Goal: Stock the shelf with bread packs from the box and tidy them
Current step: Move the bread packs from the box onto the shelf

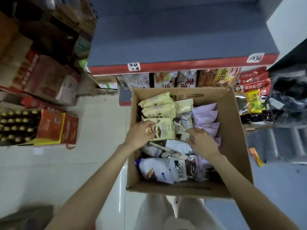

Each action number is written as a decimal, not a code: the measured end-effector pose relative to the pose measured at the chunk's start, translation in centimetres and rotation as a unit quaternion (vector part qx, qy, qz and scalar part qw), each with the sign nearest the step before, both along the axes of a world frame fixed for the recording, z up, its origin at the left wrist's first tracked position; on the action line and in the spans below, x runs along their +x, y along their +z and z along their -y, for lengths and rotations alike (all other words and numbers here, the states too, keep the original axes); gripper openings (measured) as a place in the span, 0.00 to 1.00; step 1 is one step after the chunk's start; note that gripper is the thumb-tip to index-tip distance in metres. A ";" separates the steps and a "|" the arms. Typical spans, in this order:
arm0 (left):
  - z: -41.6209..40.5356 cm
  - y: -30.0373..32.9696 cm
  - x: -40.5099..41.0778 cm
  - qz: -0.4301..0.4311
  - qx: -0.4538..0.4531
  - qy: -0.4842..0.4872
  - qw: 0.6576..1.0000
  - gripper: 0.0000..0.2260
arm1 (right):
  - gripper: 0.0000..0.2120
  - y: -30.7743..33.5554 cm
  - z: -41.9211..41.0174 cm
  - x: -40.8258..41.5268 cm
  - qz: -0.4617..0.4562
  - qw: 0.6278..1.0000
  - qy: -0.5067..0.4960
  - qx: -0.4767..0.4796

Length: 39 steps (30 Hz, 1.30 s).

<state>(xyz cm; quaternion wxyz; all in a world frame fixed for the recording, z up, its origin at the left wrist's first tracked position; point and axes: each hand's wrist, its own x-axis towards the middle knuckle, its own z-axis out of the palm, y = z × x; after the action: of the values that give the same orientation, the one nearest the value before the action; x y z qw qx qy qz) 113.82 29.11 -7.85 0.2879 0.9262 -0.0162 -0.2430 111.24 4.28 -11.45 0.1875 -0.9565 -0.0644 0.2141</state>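
Note:
An open cardboard box [232, 123] stands on the floor below me, full of bread packs. Cream-yellow packs [157, 103] lie at its far left, pale purple packs [206, 117] on the right, white and dark packs [159, 171] at the near end. My left hand [141, 135] curls its fingers round the near cream-yellow pack [164, 130]. My right hand [201, 140] rests with bent fingers on a dark-and-white pack [181, 128] beside it; whether it grips is unclear. The grey shelf [166, 40] with a red front edge is bare on top. Bread packs [166, 79] fill the tier under it.
Cartons [49, 80] and a crate of gold-capped bottles [15, 125] stand on the floor at the left. Red and yellow snack packs [252, 92] crowd the lower shelf at the right. A metal stepladder [285, 143] lies right of the box. My legs are just behind the box.

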 end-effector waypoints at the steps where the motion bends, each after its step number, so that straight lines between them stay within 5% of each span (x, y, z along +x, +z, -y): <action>1: 0.2 -1.8 -0.6 -0.021 0.008 0.012 1.000 0.16 | 0.18 -1.5 0.0 -0.6 -0.011 1.000 0.005 -0.009; 11: 1.2 -11.6 -6.6 -0.157 0.012 -0.080 0.984 0.24 | 0.34 -12.8 -3.8 -1.2 -0.058 0.974 0.166 -0.144; 18: 0.5 -14.5 -10.2 -0.131 0.106 -0.190 0.967 0.34 | 0.27 -15.0 -2.7 -1.0 -0.018 0.968 0.191 -0.161; 25: 1.1 -15.0 -9.3 -0.108 0.220 -0.233 0.941 0.33 | 0.27 -9.4 1.7 -2.1 -0.012 0.999 -0.031 -0.022; 28: 0.8 -14.0 -9.0 -0.062 0.207 -0.234 0.948 0.27 | 0.25 -5.9 4.2 -2.9 -0.041 0.962 -0.215 0.161; 32: -0.1 -10.5 -8.3 -0.042 0.120 -0.093 0.988 0.28 | 0.19 -2.2 5.7 -3.9 -0.121 0.813 -0.403 0.402; 35: -0.9 -7.8 -7.6 -0.026 -0.052 0.123 0.991 0.26 | 0.19 0.4 5.7 -3.7 -0.119 0.786 -0.413 0.444; 39: -0.7 -3.8 -6.2 0.034 -0.219 0.295 0.929 0.24 | 0.17 4.0 5.4 -2.5 -0.088 0.795 -0.390 0.457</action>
<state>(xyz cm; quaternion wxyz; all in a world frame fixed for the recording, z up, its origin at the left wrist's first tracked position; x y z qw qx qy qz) 107.57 29.79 -11.69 0.5417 0.8107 0.1955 -0.1059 108.72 -1.10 -7.43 0.6748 -0.6810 0.2403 0.1520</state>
